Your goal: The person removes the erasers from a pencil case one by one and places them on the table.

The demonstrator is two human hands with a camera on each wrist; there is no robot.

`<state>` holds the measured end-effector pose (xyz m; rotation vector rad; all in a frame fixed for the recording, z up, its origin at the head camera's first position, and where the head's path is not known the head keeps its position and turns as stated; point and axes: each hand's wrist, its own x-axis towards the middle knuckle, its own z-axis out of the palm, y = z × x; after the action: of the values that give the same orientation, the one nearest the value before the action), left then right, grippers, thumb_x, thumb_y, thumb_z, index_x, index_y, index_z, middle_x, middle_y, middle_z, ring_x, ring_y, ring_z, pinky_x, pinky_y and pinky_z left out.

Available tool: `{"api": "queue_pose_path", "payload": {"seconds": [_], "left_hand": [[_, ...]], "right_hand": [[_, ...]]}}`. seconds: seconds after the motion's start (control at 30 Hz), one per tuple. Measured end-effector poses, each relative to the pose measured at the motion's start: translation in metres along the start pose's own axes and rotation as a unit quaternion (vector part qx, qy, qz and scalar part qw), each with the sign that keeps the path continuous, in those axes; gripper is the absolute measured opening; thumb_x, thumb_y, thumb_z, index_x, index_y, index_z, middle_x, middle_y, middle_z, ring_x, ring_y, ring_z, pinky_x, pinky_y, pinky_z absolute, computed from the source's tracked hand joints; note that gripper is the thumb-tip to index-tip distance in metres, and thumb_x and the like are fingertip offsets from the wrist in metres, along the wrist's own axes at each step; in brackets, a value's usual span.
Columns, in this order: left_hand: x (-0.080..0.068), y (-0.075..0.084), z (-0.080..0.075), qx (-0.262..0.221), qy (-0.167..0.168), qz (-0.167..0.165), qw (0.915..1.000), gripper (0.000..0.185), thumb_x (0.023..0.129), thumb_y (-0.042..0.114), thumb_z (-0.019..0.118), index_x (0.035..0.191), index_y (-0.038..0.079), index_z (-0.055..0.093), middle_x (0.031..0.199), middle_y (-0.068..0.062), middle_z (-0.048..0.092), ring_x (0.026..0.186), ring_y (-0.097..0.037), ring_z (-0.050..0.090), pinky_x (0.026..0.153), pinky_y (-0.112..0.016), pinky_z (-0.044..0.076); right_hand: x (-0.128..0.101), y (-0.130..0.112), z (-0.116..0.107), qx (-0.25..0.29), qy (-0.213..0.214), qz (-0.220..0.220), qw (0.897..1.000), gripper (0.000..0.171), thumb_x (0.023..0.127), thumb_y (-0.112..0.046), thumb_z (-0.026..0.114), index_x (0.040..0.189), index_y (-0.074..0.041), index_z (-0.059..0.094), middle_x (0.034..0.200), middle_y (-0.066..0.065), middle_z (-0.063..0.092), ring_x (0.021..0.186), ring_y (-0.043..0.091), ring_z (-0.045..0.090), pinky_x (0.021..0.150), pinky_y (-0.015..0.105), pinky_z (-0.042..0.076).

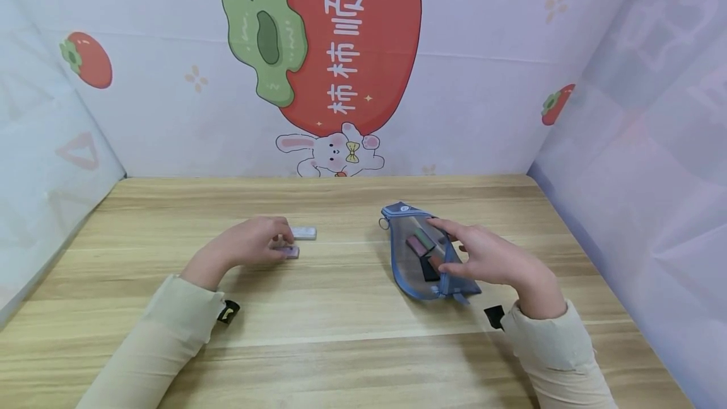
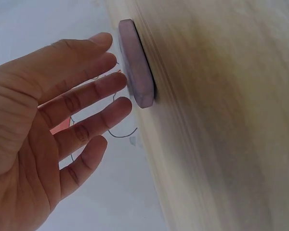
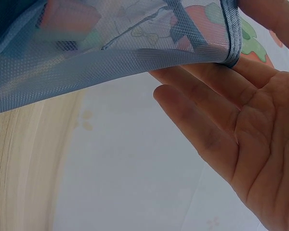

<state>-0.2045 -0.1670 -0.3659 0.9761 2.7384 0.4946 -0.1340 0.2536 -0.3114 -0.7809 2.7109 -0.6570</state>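
Observation:
My left hand [image 1: 255, 242] hovers at two small bars on the table, its fingers loosely bent and apart. A purplish bar [image 2: 137, 67] lies just beyond the fingertips in the left wrist view; whether they touch it I cannot tell. Behind it lies a whitish bar [image 1: 305, 233]. My right hand [image 1: 491, 254] is at a blue mesh zip pouch [image 1: 404, 267], thumb and forefinger spread along its right side. From the right wrist, straight fingers [image 3: 197, 115] pass behind the pouch's edge. Through the mesh show several small blocks, among them a pink one [image 1: 417, 245] and a black one [image 1: 429, 268].
The wooden table [image 1: 318, 346] ends at a printed backdrop [image 1: 483, 112] behind, with pale cloth walls to the left and right. Black wrist-camera pieces [image 1: 228, 312] stick out below both sleeves, close to the tabletop.

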Motion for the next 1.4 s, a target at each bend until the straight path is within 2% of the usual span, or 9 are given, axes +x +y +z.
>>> {"api": "queue_pose_path", "payload": {"seconds": [0.17,0.47,0.7,0.93,1.23,1.4], "left_hand": [[0.001,0.006,-0.002,0.004,0.015,0.014,0.9998,0.016,0.088,0.024,0.074,0.099,0.012,0.074,0.098,0.002,0.068,0.084,-0.016,0.060,0.079,-0.034,0.050],[0.005,0.019,-0.001,0.012,0.040,0.047,0.9980,0.019,0.087,0.015,0.073,0.105,0.007,0.073,0.103,-0.003,0.071,0.094,-0.020,0.067,0.087,-0.041,0.055],[0.008,0.031,-0.002,0.029,0.066,0.090,0.9933,0.020,0.087,0.015,0.071,0.105,0.006,0.072,0.105,-0.001,0.070,0.097,-0.021,0.067,0.088,-0.040,0.054],[0.011,0.044,0.000,0.022,0.071,0.108,0.9913,0.023,0.088,0.017,0.072,0.108,0.005,0.072,0.106,-0.007,0.071,0.098,-0.023,0.067,0.089,-0.041,0.054],[0.016,0.058,0.001,0.021,0.076,0.112,0.9906,0.025,0.089,0.019,0.072,0.111,0.007,0.072,0.108,-0.006,0.070,0.103,-0.020,0.063,0.093,-0.040,0.053],[0.021,0.061,0.005,0.021,0.082,0.134,0.9874,0.023,0.090,0.019,0.072,0.110,0.007,0.072,0.107,-0.005,0.071,0.102,-0.020,0.064,0.093,-0.039,0.053]], "right_hand": [[0.001,0.000,-0.001,0.000,0.003,-0.003,1.000,0.075,0.088,-0.019,0.074,0.151,-0.002,0.036,0.116,0.010,0.069,0.112,0.030,0.063,0.089,0.051,0.051],[0.002,-0.002,-0.002,-0.002,0.004,-0.007,1.000,0.076,0.088,-0.018,0.074,0.151,0.000,0.035,0.119,0.012,0.069,0.114,0.030,0.063,0.091,0.050,0.051],[0.001,-0.003,-0.003,-0.003,0.009,-0.010,1.000,0.075,0.087,-0.015,0.073,0.150,0.001,0.036,0.118,0.012,0.069,0.114,0.030,0.063,0.090,0.050,0.050],[0.000,-0.002,-0.002,-0.005,0.007,-0.011,1.000,0.075,0.087,-0.015,0.074,0.150,0.001,0.036,0.118,0.011,0.069,0.111,0.026,0.064,0.088,0.049,0.051],[0.000,-0.001,-0.001,0.002,0.007,-0.013,1.000,0.075,0.087,-0.017,0.074,0.150,0.000,0.036,0.118,0.011,0.068,0.112,0.028,0.063,0.089,0.050,0.050],[0.000,-0.002,-0.001,0.008,0.003,-0.013,1.000,0.075,0.087,-0.017,0.074,0.150,0.000,0.036,0.118,0.010,0.069,0.114,0.030,0.063,0.091,0.052,0.050]]}}
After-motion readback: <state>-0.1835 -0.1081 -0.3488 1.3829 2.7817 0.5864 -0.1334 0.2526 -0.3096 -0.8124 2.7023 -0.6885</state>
